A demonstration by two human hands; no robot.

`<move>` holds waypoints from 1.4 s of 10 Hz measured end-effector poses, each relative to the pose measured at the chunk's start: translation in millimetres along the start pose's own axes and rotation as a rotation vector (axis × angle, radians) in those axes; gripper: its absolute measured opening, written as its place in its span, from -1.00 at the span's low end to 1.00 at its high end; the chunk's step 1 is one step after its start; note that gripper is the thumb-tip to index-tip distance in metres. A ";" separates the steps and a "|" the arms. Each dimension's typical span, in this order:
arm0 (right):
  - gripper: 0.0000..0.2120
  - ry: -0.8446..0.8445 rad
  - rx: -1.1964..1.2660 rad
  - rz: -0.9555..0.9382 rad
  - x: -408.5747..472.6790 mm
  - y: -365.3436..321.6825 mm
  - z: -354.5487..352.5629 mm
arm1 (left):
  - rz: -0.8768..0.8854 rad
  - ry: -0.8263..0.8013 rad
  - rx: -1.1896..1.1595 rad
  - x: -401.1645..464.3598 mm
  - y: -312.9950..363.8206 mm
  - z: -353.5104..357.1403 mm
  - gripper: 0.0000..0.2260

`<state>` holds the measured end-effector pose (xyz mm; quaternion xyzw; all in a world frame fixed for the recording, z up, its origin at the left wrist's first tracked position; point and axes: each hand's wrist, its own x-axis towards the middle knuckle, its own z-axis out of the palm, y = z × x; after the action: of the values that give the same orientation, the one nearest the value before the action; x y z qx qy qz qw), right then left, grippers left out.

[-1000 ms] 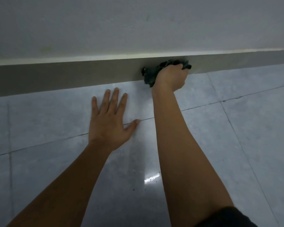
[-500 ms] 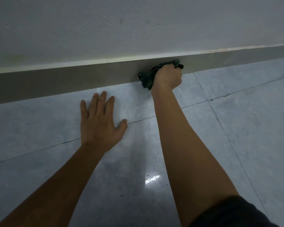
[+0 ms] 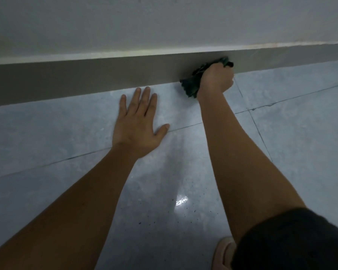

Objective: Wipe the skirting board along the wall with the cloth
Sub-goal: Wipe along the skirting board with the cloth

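A grey-brown skirting board (image 3: 86, 78) runs along the foot of the pale wall, across the whole view. My right hand (image 3: 216, 78) is closed around a crumpled dark green cloth (image 3: 191, 85) and presses it against the board at the right. Part of the cloth is hidden behind the fist. My left hand (image 3: 138, 123) lies flat on the floor with fingers spread, its fingertips just short of the board, left of the cloth.
The floor (image 3: 291, 133) is glossy grey tile with dark grout lines and small dark specks near a light reflection (image 3: 181, 201). A dark sleeve (image 3: 291, 240) fills the lower right corner, with a pale slipper (image 3: 221, 254) beside it.
My right hand has slid the cloth to the right along the skirting board. My left hand has shifted closer to the board, still flat on the floor. The camera moved too.
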<state>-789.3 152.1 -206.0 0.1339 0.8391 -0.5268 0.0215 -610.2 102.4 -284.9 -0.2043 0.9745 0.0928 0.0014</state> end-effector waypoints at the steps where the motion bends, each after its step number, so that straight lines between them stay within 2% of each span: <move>1: -0.63 -0.018 0.027 0.059 0.2 10.3 -4.0 | -0.002 0.006 -0.010 -0.5 0.6 -0.3 -0.28; 3: -0.66 -0.145 0.018 0.113 -8.5 19.2 4.8 | -0.007 0.003 -0.002 1.2 -0.4 -0.2 -0.27; 4: -0.66 -0.027 0.074 0.031 3.3 12.4 1.1 | -0.002 -0.002 0.002 2.1 -0.3 -0.5 -0.27; 5: -0.65 0.045 0.147 0.041 10.4 5.6 -5.0 | 0.001 -0.005 0.003 1.5 0.1 -1.5 -0.27; 6: -0.63 -0.009 0.223 0.123 13.2 14.0 -1.5 | -0.006 -0.002 -0.008 0.5 0.7 -1.7 -0.27; 7: -0.64 -0.031 0.205 0.162 16.6 20.5 6.4 | -0.004 0.005 -0.016 0.5 1.0 -1.0 -0.28; 8: -0.66 -0.058 0.099 0.119 7.8 16.7 5.6 | -0.006 0.009 -0.017 0.7 0.7 -0.1 -0.28; 9: -0.63 0.052 0.155 0.065 9.5 3.2 2.5 | -0.007 0.004 -0.007 1.8 -0.1 -0.2 -0.27; 10: -0.64 0.139 0.263 0.108 16.7 -9.6 -3.4 | -0.003 0.003 -0.010 0.9 0.6 -0.4 -0.27; 12: -0.64 0.024 0.184 0.208 13.5 11.0 2.2 | -0.011 -0.001 -0.014 0.2 0.9 -1.7 -0.27; 13: -0.73 -0.043 0.136 0.195 11.7 17.9 2.2 | -0.013 -0.004 -0.015 0.5 1.5 -1.6 -0.27; 14: -0.76 -0.024 0.137 0.151 20.7 7.1 -3.4 | -0.012 -0.003 -0.011 0.5 1.1 -1.2 -0.27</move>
<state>-807.1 162.2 -214.4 0.1914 0.7884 -0.5813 0.0619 -611.1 103.0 -283.5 -0.2098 0.9728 0.0983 0.0025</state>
